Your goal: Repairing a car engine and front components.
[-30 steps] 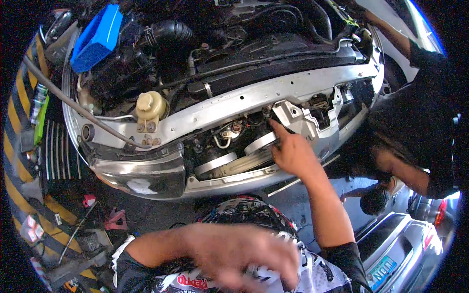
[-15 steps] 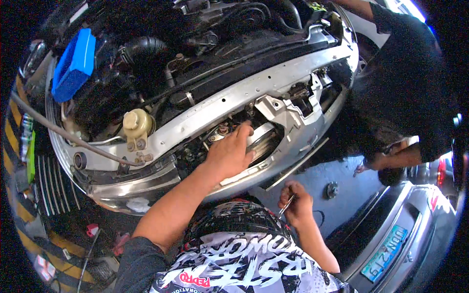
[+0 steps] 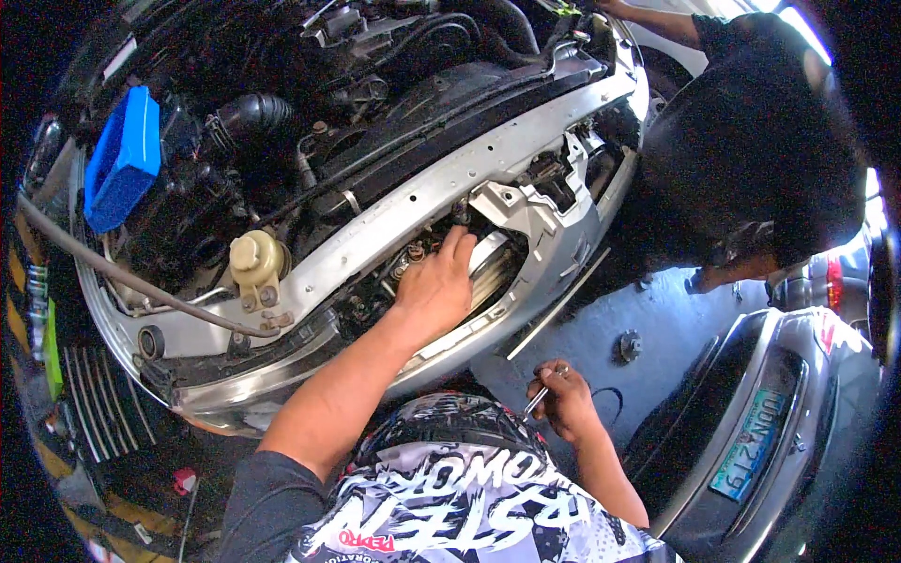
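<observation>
My left hand (image 3: 436, 289) reaches into the opening behind the car's front bumper (image 3: 413, 375). Its fingers are bent together at a short dark part (image 3: 462, 212) under the silver crossbar (image 3: 404, 202); the palm hides what else they touch. Lower down and to the right, my right hand (image 3: 567, 402) is closed round a slim silver wrench (image 3: 536, 402), held in the air in front of the bumper. A pale metal bracket (image 3: 502, 200) sits just right of my left fingers.
A blue rectangular frame (image 3: 122, 164) rests on the engine bay's left side. Near the crossbar stands a yellowed reservoir (image 3: 258, 263), with a prop rod (image 3: 122, 267) beside it. Another person (image 3: 751, 141) bends at the right. Behind them is a grey car (image 3: 770, 422); a round metal part (image 3: 628, 347) lies on the floor.
My left fingers have come up to the dark part under the crossbar. My right hand still holds the wrench, its fingers turned slightly. The other person's arm has shifted, and the whole view has moved a little.
</observation>
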`<action>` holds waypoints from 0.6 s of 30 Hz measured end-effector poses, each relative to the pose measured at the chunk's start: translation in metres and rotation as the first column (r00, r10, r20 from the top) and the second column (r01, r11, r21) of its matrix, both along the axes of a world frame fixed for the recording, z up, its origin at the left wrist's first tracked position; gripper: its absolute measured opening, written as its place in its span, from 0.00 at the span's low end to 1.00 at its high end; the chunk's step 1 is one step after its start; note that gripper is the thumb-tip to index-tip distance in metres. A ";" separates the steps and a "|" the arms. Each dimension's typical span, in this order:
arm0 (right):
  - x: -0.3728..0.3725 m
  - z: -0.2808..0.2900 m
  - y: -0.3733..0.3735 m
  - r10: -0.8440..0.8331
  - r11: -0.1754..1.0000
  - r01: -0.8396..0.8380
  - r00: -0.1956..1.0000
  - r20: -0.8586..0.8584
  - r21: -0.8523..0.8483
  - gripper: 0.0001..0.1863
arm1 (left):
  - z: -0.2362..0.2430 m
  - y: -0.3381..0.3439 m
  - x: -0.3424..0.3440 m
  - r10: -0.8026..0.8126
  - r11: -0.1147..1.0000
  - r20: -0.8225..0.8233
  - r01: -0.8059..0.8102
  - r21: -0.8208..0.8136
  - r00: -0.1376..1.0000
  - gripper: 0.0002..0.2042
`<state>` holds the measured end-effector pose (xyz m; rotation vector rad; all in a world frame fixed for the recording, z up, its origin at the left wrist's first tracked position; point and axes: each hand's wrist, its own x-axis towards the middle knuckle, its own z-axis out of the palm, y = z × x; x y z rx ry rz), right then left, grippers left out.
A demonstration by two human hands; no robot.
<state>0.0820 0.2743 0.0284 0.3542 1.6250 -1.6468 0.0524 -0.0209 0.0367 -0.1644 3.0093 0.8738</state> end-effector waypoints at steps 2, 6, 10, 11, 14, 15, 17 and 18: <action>0.001 0.006 -0.003 -0.015 1.000 0.015 1.000 0.006 -0.018 0.12 | 0.000 -0.001 0.003 -0.023 1.000 0.014 0.023 -0.008 1.000 0.32; -0.008 0.026 -0.017 -0.033 0.999 0.026 0.968 -0.248 -0.031 0.11 | -0.005 0.000 0.017 -0.024 0.999 -0.116 0.029 0.045 0.993 0.35; -0.032 0.051 -0.048 0.009 1.000 0.000 0.785 -0.619 0.014 0.08 | -0.016 0.005 0.018 0.066 0.996 -0.138 -0.057 0.071 0.988 0.38; -0.038 0.057 -0.059 0.013 0.998 0.035 0.678 -0.735 0.050 0.08 | -0.019 0.006 0.013 0.165 0.980 -0.206 -0.138 0.141 0.964 0.38; -0.059 0.073 -0.095 0.131 0.983 0.048 0.496 -0.858 0.178 0.10 | -0.025 0.005 -0.005 0.341 0.900 -0.154 -0.275 0.339 0.927 0.38; -0.067 0.076 -0.108 0.114 0.988 0.036 0.504 -0.856 0.152 0.10 | -0.027 0.003 -0.012 0.404 0.819 -0.003 -0.360 0.446 0.915 0.38; -0.080 0.079 -0.132 0.233 0.947 0.184 0.175 -0.957 0.264 0.12 | -0.027 0.001 -0.024 0.442 0.805 -0.088 -0.352 0.477 0.892 0.33; -0.086 0.079 -0.143 0.240 0.945 0.183 0.173 -0.955 0.270 0.12 | -0.027 -0.001 -0.027 0.424 0.793 -0.003 -0.370 0.484 0.905 0.31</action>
